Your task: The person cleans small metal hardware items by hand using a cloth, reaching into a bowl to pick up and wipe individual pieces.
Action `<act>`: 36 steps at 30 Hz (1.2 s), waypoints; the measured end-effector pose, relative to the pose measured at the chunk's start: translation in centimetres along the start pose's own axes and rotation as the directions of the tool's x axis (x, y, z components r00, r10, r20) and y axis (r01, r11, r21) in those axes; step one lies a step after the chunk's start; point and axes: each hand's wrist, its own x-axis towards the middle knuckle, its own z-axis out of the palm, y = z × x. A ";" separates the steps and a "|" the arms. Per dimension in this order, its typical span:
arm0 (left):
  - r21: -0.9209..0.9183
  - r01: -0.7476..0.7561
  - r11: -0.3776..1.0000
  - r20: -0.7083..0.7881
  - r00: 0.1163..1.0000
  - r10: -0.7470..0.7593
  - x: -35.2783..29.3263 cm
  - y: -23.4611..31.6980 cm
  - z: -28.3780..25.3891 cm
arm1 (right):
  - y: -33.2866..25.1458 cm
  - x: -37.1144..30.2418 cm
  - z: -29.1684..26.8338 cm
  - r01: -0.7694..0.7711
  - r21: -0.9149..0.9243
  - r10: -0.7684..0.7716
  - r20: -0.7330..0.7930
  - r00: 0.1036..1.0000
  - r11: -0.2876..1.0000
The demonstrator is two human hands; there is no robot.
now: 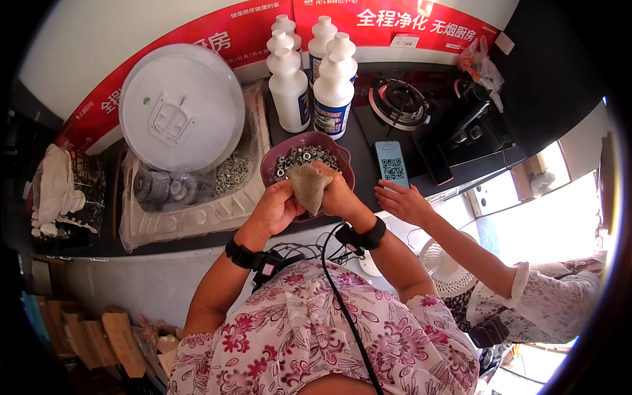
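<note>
Between my two hands is a grey-brown cloth (308, 189), bunched up over the near side of a maroon plastic basin (347, 163). My left hand (279, 208) pinches its left edge with the fingers pressed together. From the right, my right hand (338, 191) is closed around the cloth, whose folds hide some of the fingertips. Metal nuts (299, 155) fill the basin behind the cloth. Another person's hand (403, 203) lies at the lower edge of a phone (392, 164) on the dark counter, right of the basin.
A sink (151, 227) at left holds more nuts (232, 176) and plastic-wrapped parts, with a round white cover (181, 108) leaning there. Several white bottles (288, 89) stand behind the basin. A gas burner (399, 102) is at back right; a cable (342, 309) hangs across my front.
</note>
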 end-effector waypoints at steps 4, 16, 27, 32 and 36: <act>0.020 -0.007 1.000 0.030 1.000 0.006 -0.1 -0.1 0.1 | -0.6 -0.1 0.0 -0.137 0.099 0.138 -0.008 0.990 0.986; -0.012 -0.037 0.999 0.069 0.997 0.037 0.4 -0.5 -0.8 | -1.0 -0.2 0.2 -0.179 0.154 0.192 -0.075 0.979 0.972; 0.045 -0.065 0.997 0.021 0.998 0.064 0.3 -0.5 -0.5 | -0.9 -0.2 0.2 -0.149 0.103 0.155 -0.055 0.986 0.983; 0.064 -0.080 0.995 0.048 0.996 0.077 0.2 -0.5 -0.3 | -0.5 -0.3 0.2 -0.203 0.232 0.227 -0.084 0.970 0.951; -0.002 -0.079 0.997 0.011 0.997 0.079 0.0 -0.4 0.2 | -0.5 -0.1 0.1 -0.046 0.048 0.047 -0.032 0.998 0.998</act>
